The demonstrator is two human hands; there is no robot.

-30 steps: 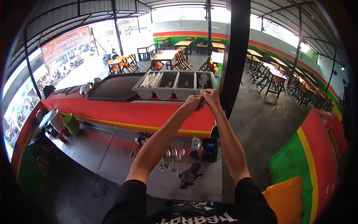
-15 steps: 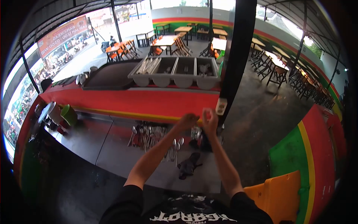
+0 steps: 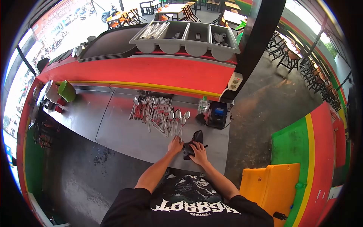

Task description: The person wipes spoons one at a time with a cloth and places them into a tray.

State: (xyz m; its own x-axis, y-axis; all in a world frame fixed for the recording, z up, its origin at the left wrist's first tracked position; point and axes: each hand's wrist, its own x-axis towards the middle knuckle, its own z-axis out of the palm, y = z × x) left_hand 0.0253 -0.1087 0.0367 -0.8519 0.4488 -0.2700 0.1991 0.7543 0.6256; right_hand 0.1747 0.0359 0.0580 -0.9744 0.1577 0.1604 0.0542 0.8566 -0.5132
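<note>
My right hand [image 3: 199, 153] rests on a dark, crumpled cloth-like bundle [image 3: 197, 135], its fingers bent over the top and gripping it. Close by on the left, my left hand [image 3: 175, 145] is closed, fingertips at the lower ends of the spoon handles and beside the bundle; I cannot tell what it pinches. Just beyond it, several spoons [image 3: 177, 115] lie with their bowls pointing away from me. A larger spread of forks and spoons [image 3: 154, 109] covers the grey counter [image 3: 121, 132] to their left.
A black device [image 3: 217, 115] and a clear bottle [image 3: 203, 104] stand at the counter's right end. On the red ledge [image 3: 151, 72] above sit a grey cutlery tray [image 3: 181, 47] and dark trays [image 3: 109, 41]. A green container [image 3: 67, 90] is far left; a yellow chair [image 3: 270, 185] stands right.
Both hands have come down from above the counter's back edge to the bundle and spoon handles. The right hand now grips the bundle. The view has tilted downward.
</note>
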